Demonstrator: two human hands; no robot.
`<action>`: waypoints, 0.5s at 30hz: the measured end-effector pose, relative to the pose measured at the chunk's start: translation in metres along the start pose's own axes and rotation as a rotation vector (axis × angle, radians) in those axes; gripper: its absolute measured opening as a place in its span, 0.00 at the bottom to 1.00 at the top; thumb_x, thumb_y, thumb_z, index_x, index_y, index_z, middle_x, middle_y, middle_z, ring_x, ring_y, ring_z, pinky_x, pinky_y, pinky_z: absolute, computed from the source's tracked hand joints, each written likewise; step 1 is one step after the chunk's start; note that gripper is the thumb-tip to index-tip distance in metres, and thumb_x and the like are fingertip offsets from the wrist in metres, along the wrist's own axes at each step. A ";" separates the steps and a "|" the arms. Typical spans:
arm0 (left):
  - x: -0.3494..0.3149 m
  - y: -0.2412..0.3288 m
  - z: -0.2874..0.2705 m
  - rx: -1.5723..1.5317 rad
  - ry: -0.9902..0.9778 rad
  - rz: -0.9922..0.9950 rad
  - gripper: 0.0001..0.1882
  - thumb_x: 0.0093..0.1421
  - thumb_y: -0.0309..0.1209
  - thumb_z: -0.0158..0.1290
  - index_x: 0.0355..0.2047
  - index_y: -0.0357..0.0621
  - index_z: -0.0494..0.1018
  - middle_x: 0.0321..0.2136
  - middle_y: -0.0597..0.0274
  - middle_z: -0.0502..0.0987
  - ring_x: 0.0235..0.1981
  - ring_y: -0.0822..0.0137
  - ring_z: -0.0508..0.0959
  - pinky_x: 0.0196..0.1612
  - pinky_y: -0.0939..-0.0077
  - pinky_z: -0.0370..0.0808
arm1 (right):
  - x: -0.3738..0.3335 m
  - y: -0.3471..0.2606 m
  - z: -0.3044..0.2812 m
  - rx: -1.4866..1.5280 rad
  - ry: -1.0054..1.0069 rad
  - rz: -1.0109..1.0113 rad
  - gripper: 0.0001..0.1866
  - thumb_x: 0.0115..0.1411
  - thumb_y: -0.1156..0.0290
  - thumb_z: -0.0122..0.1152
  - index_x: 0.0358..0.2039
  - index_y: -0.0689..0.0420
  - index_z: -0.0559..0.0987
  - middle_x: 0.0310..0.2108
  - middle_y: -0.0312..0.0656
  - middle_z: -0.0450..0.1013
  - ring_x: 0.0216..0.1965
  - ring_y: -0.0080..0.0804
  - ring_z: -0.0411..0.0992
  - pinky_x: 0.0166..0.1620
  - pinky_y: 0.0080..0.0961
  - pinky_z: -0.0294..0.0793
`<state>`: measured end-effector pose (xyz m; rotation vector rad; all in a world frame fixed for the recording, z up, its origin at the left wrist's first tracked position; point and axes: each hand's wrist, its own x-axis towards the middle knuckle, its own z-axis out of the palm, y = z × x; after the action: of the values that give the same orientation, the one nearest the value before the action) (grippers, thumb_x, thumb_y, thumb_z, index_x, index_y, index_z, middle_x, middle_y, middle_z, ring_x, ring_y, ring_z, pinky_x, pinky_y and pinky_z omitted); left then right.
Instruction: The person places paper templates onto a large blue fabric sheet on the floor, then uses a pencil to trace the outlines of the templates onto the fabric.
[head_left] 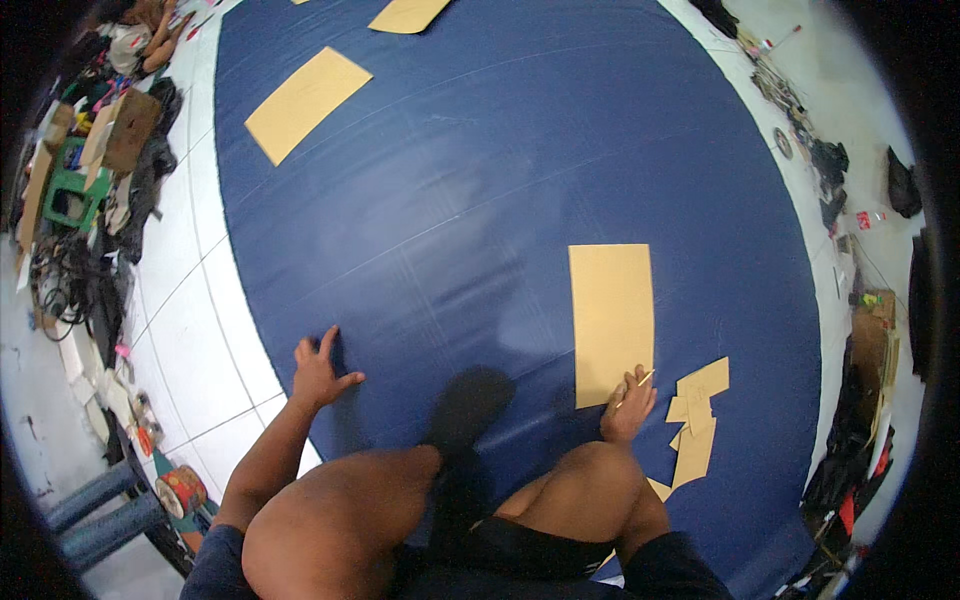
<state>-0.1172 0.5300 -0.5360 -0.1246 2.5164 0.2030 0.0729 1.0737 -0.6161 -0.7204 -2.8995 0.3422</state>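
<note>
A wide dark blue sheet of fabric (480, 200) is spread over the floor in front of me. My left hand (318, 372) rests on it near its left edge, fingers spread and holding nothing. A tan rectangular card pattern piece (613, 310) lies flat to the right of the middle. By its lower right corner, my right hand (630, 405) is closed on a thin, pale pencil-like stick (646, 379) and touches the card's edge. Several smaller tan card pieces (697, 440) overlap one another just right of that hand.
Farther up the fabric lie another tan card (308, 105) and one at the top edge (408, 14). White floor tiles (200, 350) border the left side, with a green plastic stool (75, 190), boxes and clutter. More clutter (830, 180) lines the right. A person (155, 30) sits at the far left.
</note>
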 end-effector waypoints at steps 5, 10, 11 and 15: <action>-0.003 -0.013 -0.001 -0.163 0.053 0.057 0.57 0.50 0.53 0.71 0.73 0.58 0.51 0.66 0.35 0.55 0.69 0.37 0.57 0.67 0.45 0.64 | 0.002 -0.010 -0.006 -0.007 -0.044 0.011 0.19 0.68 0.69 0.48 0.56 0.60 0.74 0.68 0.49 0.62 0.73 0.54 0.51 0.71 0.59 0.45; -0.038 -0.043 -0.003 -0.145 0.170 0.120 0.47 0.55 0.46 0.67 0.70 0.48 0.57 0.68 0.35 0.55 0.70 0.38 0.57 0.69 0.49 0.61 | -0.001 -0.014 -0.010 0.002 -0.032 -0.013 0.19 0.71 0.67 0.45 0.58 0.60 0.73 0.69 0.50 0.61 0.73 0.54 0.51 0.72 0.58 0.44; -0.046 -0.049 -0.003 -0.142 0.187 0.113 0.43 0.57 0.44 0.67 0.68 0.47 0.60 0.69 0.35 0.55 0.70 0.38 0.57 0.70 0.50 0.61 | -0.001 -0.010 -0.010 -0.024 -0.030 -0.026 0.19 0.72 0.66 0.44 0.58 0.60 0.73 0.70 0.49 0.60 0.73 0.53 0.50 0.72 0.58 0.43; -0.066 -0.075 -0.009 -0.108 0.106 -0.044 0.42 0.58 0.42 0.66 0.68 0.47 0.60 0.69 0.36 0.54 0.70 0.39 0.57 0.70 0.51 0.61 | 0.000 -0.003 -0.008 -0.063 -0.063 -0.033 0.20 0.73 0.65 0.42 0.59 0.60 0.72 0.70 0.49 0.60 0.74 0.53 0.49 0.72 0.58 0.43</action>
<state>-0.0589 0.4573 -0.4993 -0.2394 2.6049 0.3226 0.0732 1.0724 -0.6074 -0.6821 -2.9906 0.2755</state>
